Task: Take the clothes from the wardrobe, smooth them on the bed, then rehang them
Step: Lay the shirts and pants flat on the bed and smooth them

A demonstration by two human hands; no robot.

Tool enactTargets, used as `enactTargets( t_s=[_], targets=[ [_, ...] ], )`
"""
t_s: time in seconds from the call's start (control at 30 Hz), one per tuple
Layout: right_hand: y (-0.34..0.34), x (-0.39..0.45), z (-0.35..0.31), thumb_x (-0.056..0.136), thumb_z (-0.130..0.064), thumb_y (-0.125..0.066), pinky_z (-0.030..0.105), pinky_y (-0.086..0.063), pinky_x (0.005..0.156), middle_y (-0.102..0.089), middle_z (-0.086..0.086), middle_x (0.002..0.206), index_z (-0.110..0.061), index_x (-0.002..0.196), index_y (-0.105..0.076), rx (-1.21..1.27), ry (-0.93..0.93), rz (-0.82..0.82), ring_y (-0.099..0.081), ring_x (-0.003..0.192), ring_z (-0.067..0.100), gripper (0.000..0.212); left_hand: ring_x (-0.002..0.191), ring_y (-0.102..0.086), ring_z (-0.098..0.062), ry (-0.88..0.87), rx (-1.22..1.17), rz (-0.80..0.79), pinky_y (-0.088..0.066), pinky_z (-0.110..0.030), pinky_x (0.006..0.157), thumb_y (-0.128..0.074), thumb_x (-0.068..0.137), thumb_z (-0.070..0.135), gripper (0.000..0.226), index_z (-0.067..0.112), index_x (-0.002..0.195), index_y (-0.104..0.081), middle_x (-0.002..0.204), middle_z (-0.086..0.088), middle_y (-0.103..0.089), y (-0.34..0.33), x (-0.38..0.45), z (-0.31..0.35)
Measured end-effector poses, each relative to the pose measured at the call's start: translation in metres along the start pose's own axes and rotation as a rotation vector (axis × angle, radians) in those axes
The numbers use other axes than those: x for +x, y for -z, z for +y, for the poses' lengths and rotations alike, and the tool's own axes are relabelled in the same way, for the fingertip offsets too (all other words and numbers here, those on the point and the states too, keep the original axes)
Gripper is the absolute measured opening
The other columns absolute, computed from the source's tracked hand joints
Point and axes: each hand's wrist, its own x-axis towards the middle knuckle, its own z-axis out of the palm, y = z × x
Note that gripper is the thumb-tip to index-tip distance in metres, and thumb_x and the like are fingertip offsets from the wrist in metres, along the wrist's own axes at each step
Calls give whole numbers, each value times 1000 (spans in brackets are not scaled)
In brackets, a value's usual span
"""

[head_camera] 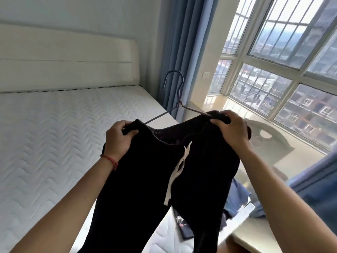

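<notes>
Black trousers with a white drawstring hang in the air over the bed's right edge. A thin wire hanger sticks up out of the waistband, hook at the top. My left hand grips the waistband's left end. My right hand grips its right end together with the hanger's arm. The trouser legs drop out of view at the bottom. The bed has a bare white quilted mattress.
A cream headboard stands at the far end. Blue curtains hang beside a large barred window with a wide sill. More clothes, blue and dark, lie at the bed's lower right corner.
</notes>
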Motion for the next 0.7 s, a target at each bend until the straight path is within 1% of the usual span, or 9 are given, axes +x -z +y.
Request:
enactTargets(
  t_s=[0.07,0.13,0.23,0.27,0.37,0.47,0.57,0.7],
  targets=[
    [-26,29,10,76,-34,-70,30,-40,86,-68,1,102,-22,99,-67,50,23,-70,-59,99,21,26,91,-58,-17,42,30,58,-40,-22,84,-69,76,9,23,4,99,-67,102,-11,-68,-10,12,-9],
    [-54,59,20,76,-36,-69,30,-40,85,-68,1,103,-23,101,-67,95,65,-136,-59,100,20,27,93,-60,-22,71,76,125,-39,-22,84,-70,75,9,23,4,97,-67,102,-13,-68,-21,24,-21],
    [-95,96,40,78,-35,-69,26,-37,80,-68,1,104,-20,102,-67,130,120,-248,-58,99,20,29,97,-60,-22,173,145,196,-39,-22,85,-70,76,10,24,4,99,-67,104,-13,-68,-40,37,-35],
    [-108,106,48,78,-34,-69,26,-37,80,-68,2,103,-18,102,-67,141,125,-290,-59,99,20,29,97,-59,-22,209,169,201,-38,-22,85,-70,76,10,25,4,100,-67,106,-13,-67,-48,41,-39],
    [-152,132,72,77,-31,-70,32,-43,85,-68,4,101,-15,101,-66,173,122,-433,-59,96,21,28,102,-59,-25,292,261,208,-36,-21,86,-69,77,10,28,3,104,-65,109,-14,-66,-66,48,-58],
    [-204,144,94,79,-30,-69,26,-38,79,-65,2,98,-14,102,-65,194,97,-574,-54,89,14,28,103,-58,-26,363,350,216,-34,-20,86,-69,77,10,28,4,104,-65,108,-15,-65,-81,53,-87],
    [-259,141,118,79,-29,-69,26,-39,78,-66,5,100,-13,102,-64,217,69,-691,-57,93,20,28,103,-58,-27,448,412,196,-35,-22,87,-69,78,10,27,4,104,-66,107,-14,-65,-91,55,-123],
    [-331,130,150,80,-31,-68,28,-41,80,-66,6,103,-14,103,-64,195,42,-770,-59,97,23,29,101,-59,-27,508,469,184,-37,-23,88,-69,77,10,27,4,103,-66,106,-14,-65,-105,55,-183]
  ],
)
